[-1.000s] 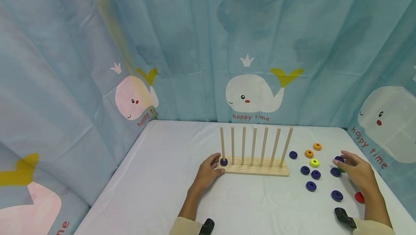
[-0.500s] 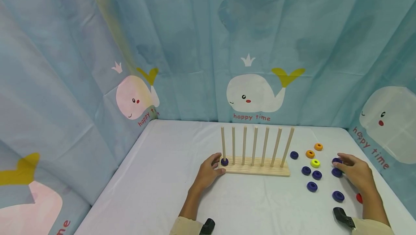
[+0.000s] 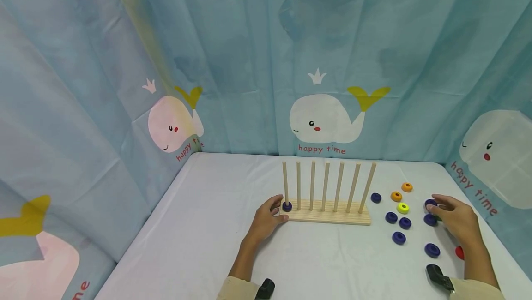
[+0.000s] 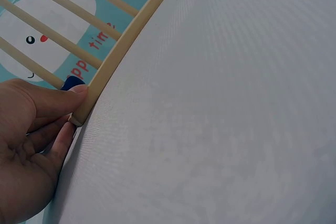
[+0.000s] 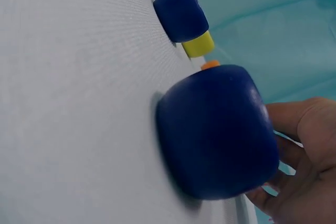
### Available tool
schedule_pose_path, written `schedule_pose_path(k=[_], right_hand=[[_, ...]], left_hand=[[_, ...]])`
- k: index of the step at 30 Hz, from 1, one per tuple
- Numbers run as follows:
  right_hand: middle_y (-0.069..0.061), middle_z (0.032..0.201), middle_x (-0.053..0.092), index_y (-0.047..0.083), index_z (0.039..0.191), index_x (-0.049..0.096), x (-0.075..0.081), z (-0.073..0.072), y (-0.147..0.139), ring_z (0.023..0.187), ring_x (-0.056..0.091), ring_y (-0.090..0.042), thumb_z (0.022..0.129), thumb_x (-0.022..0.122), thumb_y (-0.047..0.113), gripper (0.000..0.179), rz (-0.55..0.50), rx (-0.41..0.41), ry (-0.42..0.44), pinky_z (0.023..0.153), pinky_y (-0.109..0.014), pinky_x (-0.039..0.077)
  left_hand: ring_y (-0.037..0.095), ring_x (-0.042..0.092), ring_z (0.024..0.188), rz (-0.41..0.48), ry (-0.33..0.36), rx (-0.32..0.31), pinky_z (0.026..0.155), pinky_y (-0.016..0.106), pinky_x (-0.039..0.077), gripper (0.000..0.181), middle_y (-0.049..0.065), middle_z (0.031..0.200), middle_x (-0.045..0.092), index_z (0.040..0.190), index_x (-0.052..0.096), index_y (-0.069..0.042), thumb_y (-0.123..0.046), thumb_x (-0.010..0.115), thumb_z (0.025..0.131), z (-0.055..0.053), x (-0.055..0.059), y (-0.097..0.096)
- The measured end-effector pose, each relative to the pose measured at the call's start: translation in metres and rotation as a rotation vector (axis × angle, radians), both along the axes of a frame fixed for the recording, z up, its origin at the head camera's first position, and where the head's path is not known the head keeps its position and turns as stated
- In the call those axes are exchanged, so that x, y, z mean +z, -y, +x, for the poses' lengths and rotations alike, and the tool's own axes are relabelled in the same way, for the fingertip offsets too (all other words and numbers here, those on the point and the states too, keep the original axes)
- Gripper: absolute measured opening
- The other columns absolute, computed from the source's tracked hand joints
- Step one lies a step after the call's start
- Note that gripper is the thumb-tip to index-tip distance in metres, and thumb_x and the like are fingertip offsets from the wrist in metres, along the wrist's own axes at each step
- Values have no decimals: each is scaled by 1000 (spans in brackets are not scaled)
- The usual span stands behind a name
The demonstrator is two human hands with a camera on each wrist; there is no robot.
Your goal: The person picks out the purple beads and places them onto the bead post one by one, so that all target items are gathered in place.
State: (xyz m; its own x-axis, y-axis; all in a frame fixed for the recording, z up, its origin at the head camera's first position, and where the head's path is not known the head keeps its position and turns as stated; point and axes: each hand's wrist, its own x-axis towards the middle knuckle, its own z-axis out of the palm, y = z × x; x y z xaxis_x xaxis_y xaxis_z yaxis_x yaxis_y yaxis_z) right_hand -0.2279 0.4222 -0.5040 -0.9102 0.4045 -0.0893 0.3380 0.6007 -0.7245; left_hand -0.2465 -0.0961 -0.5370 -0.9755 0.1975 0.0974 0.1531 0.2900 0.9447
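My left hand (image 3: 264, 221) pinches the left end of a wooden peg board (image 3: 328, 218), with the thumb on its front edge in the left wrist view. A blue bead (image 3: 287, 207) sits at the bottom of the leftmost peg. At the far right, my right hand (image 3: 458, 219) holds another blue bead (image 3: 430, 203) between thumb and index finger. Just in front of it lies a second blue bead (image 3: 430, 220), and a sliver of green shows under the hand. A large blue bead (image 5: 218, 132) hides my right fingertips in the right wrist view.
Right of the board lie several blue beads (image 3: 399, 238), two orange beads (image 3: 396, 196) and a yellow bead (image 3: 402, 208). A red bead (image 3: 459, 253) is partly covered by the right forearm. A whale-print curtain (image 3: 249, 106) stands behind the white table (image 3: 199, 217).
My right hand has shifted slightly left with the blue bead, then a little back. The green piece beneath it went out of sight and shows faintly again. The left hand stays on the board.
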Motion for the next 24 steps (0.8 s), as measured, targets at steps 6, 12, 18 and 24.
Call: schedule_pose_path(k=[6,12,18,24], right_hand=[[-36,160,37,-3,159,39,10,2,2,147,33,-62,109,59,25,61,5,13,-37,118,-82,29],[-36,159,40,-2,159,41,24,6,8,144,35,-63,110,58,34,63,14,14,-87,113,-84,33],[-34,162,36,3,161,40,38,11,16,144,36,-63,110,58,39,65,1,-1,-101,111,-86,34],[-37,157,42,1,159,43,49,13,26,141,40,-64,110,56,38,62,9,27,-150,108,-85,39]], left_hand=[[36,55,142,2,-2,4,120,34,50,69,21,148,59,154,50,2,-3,80,91,0,1,0],[37,54,142,19,3,7,120,37,49,69,22,149,58,154,50,2,-2,79,92,1,3,0],[37,55,142,-3,0,7,120,37,50,68,22,150,58,154,50,1,-2,79,92,2,2,0],[35,55,143,-15,10,15,119,33,50,68,19,150,58,155,50,0,-3,78,93,1,2,-1]])
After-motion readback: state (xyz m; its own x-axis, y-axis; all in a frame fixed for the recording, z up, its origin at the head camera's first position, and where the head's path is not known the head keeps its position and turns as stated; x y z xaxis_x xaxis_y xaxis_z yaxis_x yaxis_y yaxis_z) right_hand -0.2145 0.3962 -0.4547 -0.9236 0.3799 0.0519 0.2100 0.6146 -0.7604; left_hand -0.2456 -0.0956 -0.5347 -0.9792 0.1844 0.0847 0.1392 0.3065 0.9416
